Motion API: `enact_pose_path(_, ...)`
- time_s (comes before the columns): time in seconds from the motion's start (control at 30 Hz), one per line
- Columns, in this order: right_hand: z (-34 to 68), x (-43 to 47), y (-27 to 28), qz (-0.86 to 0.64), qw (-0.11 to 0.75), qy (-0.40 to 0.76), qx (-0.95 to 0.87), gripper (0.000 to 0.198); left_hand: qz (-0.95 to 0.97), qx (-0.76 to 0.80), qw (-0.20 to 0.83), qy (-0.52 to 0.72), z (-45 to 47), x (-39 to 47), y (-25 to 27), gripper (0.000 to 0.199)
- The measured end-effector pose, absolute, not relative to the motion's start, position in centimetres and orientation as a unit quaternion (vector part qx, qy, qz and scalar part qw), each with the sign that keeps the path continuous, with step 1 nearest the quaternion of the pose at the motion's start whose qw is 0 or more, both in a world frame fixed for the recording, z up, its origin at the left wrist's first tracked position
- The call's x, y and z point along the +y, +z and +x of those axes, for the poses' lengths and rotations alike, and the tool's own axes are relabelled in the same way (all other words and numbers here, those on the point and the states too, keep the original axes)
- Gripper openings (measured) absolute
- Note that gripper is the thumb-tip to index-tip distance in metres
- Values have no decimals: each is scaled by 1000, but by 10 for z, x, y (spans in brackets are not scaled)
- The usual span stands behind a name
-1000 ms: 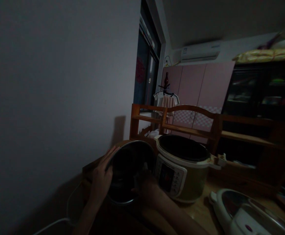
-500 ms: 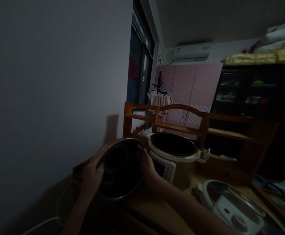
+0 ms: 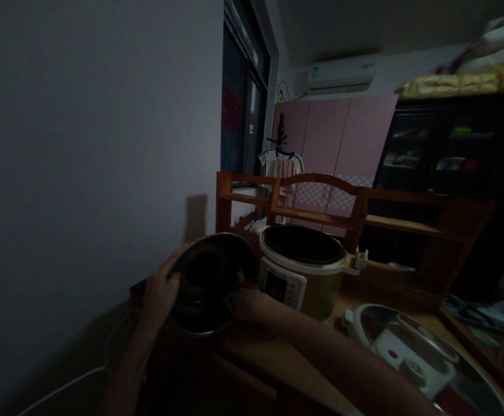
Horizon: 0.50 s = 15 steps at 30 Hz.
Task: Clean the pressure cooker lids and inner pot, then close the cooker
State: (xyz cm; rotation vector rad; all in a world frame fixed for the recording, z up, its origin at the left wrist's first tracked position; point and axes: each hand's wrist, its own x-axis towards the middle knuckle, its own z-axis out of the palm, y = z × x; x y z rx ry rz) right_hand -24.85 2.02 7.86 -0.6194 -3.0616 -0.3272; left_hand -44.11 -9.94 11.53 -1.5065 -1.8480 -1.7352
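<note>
A dark round inner pot (image 3: 211,277) with a thin shiny rim is tilted so that its opening faces me. My left hand (image 3: 162,287) grips its left rim, thumb over the edge and fingers round the outside. At the pot's right side, my right hand (image 3: 248,301) reaches over the rim with its fingers curled into the opening. Something small and greyish shows at those fingertips, too dark to name. Just right of the pot stands an electric cooker (image 3: 321,289) with its lid off, a white rim and a front control panel (image 3: 282,286).
A white cooker lid (image 3: 417,352) lies on the wooden desk (image 3: 273,358) at the lower right. Behind the cooker rises a wooden shelf rack (image 3: 321,218). A wall (image 3: 104,144) bounds the left side, and a white cable (image 3: 65,384) hangs at lower left.
My right hand has left the pot's right rim, moving left and down, and its fingers are now curled inside the opening. My left hand keeps its hold. The view has shifted slightly.
</note>
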Motion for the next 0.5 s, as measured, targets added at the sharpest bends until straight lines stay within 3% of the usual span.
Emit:
enact_pose_path(0.1,-243,15,99,-143,-1,-98,-985,19,-507,-624,99,-586,-440,-100,118,60)
enact_pose_path(0.37,-165,-54,212,-141,220,-49,-964,31,-500,-626,83,-593,-445,-98,111,58)
enact_pose_path(0.5,-94,-75,193,-194,269,17,-943,36,-500,-620,84,-599,-451,-96,104,56)
